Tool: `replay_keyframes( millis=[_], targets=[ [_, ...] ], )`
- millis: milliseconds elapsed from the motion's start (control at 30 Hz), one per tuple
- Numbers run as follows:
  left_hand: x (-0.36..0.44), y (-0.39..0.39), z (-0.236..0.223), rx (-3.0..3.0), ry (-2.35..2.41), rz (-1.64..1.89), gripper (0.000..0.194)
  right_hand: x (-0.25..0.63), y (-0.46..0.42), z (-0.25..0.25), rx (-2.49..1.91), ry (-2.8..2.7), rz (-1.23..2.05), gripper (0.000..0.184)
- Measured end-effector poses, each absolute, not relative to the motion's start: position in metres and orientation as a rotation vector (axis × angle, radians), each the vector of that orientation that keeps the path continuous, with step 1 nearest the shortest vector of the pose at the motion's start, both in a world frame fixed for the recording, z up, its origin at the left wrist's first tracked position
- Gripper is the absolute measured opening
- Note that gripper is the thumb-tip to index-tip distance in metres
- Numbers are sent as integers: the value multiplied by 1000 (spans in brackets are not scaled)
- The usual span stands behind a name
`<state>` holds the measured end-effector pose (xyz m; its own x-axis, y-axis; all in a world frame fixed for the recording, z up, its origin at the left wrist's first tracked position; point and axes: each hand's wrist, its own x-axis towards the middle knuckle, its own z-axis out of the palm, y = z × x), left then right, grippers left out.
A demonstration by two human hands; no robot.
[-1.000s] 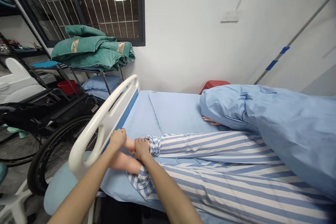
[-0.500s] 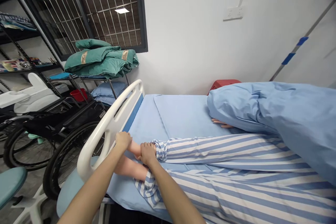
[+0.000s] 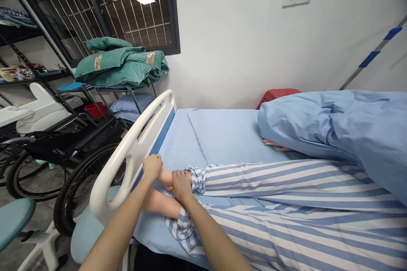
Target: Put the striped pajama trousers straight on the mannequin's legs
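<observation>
On the bed lies a pink, plastic-looking manikin in blue-and-white striped trousers [image 3: 254, 182]. Around the toe end of its far foot [image 3: 165, 178] is my left hand [image 3: 152, 166], closed, close to the bed's end board. My right hand [image 3: 182, 184] wraps the ankle of that same leg, just below the bunched trouser cuff [image 3: 199, 179]. The near foot [image 3: 162, 204] rests on the sheet below my hands, its toe end hidden by my left forearm. A blue quilt [image 3: 333, 123] covers the upper body, with the manikin's fingers [image 3: 276, 145] showing under its edge.
The white end board [image 3: 133, 148] stands at the left of the bed sheet [image 3: 222, 131]. Beyond it are a black wheelchair [image 3: 79, 148], folded green bedding [image 3: 124, 65] and a red bucket [image 3: 95, 110]. A teal stool [image 3: 15, 220] stands at lower left, a red object [image 3: 276, 94] behind the bed.
The camera view has shifted, so the bed appears further right in the picture. Both hands keep the same hold on the far foot and ankle, with no clear movement of the leg.
</observation>
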<state>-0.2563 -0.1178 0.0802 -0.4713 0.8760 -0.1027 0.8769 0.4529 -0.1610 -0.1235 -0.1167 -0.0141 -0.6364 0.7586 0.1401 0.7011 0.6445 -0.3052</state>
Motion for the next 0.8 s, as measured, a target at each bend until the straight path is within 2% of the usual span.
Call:
replay_keyframes(
  millis=[133, 333, 600, 800],
  targets=[
    [-254, -129, 72, 1610, 2858, -183, 40, -123, -119, -16, -1184, -2596, 326, 45],
    [-258, -147, 78, 1711, 2728, -226, 38, -122, -119, -13, -1185, -2621, 363, 46],
    [-255, -159, 106, 1772, 2612, -398, 41, -120, -120, -10, -1184, -2625, 365, 48],
    [-241, -131, 107, 1704, 2631, -545, 33, -120, -120, -10, -1196, -2606, 377, 46]
  ],
)
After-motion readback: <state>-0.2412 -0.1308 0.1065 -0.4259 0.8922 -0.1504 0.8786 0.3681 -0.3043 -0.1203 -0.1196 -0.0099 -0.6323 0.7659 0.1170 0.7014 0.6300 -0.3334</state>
